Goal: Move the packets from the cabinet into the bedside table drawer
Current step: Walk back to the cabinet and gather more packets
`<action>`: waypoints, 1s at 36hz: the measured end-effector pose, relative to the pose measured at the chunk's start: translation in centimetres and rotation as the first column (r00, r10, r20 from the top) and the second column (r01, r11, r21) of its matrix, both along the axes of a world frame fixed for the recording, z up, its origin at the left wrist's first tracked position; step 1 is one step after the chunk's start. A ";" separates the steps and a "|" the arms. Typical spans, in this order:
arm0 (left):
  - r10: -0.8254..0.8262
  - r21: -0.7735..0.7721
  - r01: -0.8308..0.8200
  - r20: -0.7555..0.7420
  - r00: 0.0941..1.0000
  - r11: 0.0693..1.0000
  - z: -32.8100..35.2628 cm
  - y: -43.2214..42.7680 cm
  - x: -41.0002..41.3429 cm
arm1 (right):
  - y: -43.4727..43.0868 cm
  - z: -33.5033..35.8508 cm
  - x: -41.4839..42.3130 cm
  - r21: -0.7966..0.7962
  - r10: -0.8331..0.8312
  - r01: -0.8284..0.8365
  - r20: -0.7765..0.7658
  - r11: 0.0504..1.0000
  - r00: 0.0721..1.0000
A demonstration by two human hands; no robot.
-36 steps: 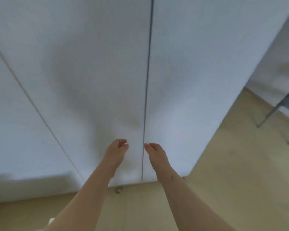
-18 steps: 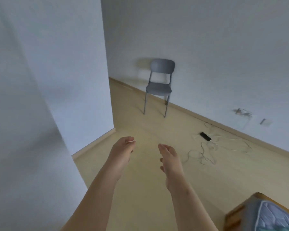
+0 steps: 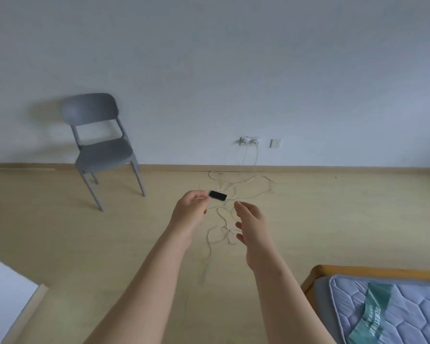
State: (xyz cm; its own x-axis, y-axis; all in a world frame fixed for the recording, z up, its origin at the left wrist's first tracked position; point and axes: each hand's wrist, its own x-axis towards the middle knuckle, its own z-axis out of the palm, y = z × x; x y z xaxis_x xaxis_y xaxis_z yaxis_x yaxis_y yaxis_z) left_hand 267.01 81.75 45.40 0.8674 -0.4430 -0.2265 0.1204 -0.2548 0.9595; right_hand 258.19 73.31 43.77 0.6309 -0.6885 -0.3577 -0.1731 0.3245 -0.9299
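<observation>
Plainly no packets show near the grey chair (image 3: 102, 155), and right of it the left hand (image 3: 190, 212) and right hand (image 3: 252, 224) hover loose-fingered, holding nothing; such packets are probably light, crinkly, best pinched edgewise.

Lettering on mattress band (image 3: 374, 309), seemingly illegible.

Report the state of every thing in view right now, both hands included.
left hand: fingers loosely curled, holding nothing
right hand: fingers relaxed, holding nothing
chair: upright by the wall, seat bare
phone: lying flat on the floor
cables: loose and tangled on the floor
wall socket: plugs in it
mattress: bare, on a wooden bed frame
</observation>
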 end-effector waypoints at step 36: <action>-0.702 -0.020 0.702 -0.065 0.710 0.712 -1.9 -82.9 16.2 | -75.5 -2.0 11.5 -0.056 -0.705 0.703 -0.017 0.709 0.709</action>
